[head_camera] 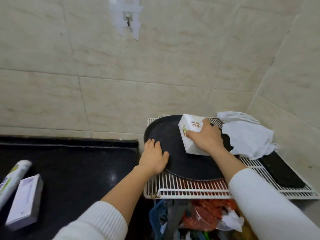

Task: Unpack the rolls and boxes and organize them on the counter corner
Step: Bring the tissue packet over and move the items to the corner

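- One white box lay on the black tray in the corner, its long axis running from the wall toward the person.
- Right hand clasped it from above, thumb on its left face.
- Left hand rested flat on the tray's rim, nearer the roll and second box on the counter.

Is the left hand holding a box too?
No, the left hand lies flat on the black tray; only the right hand grips the white box.
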